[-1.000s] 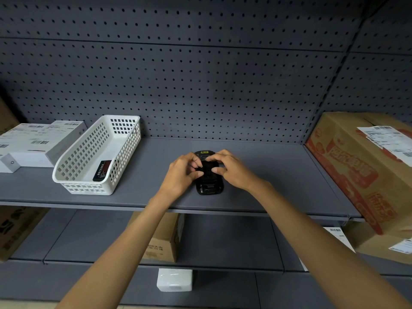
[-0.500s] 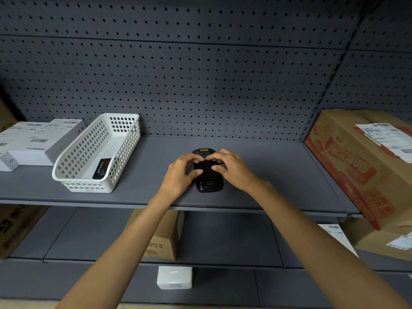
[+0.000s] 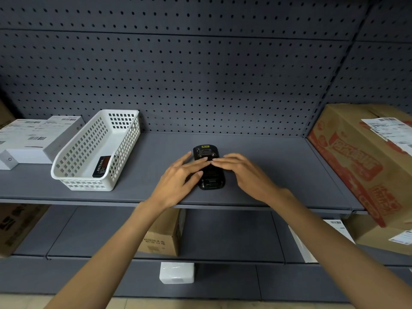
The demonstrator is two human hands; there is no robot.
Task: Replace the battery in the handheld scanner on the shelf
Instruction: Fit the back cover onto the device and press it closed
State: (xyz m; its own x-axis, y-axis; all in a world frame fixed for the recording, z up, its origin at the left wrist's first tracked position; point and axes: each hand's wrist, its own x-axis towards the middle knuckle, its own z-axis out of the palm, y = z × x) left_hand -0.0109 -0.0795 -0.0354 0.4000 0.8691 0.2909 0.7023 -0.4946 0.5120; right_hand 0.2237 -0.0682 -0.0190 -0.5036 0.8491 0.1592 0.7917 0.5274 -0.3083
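The black handheld scanner (image 3: 208, 168) is lying back-up on the grey metal shelf (image 3: 267, 170). Both hands, left hand (image 3: 178, 181) and right hand (image 3: 243, 175), are resting flat with fingers extended, fingertips touching its back, grasping nothing. A black battery (image 3: 102, 166) is lying in the white perforated plastic basket (image 3: 73, 152) nearby.

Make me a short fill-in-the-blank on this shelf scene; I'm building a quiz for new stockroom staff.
1. The black scanner lies on the grey ___.
2. The spare battery lies inside the white ___.
3. The left hand and right hand have fingertips resting on the ___.
4. The big cardboard box printed in red stands to the ___ of the scanner.

Missing words: shelf; basket; scanner; right
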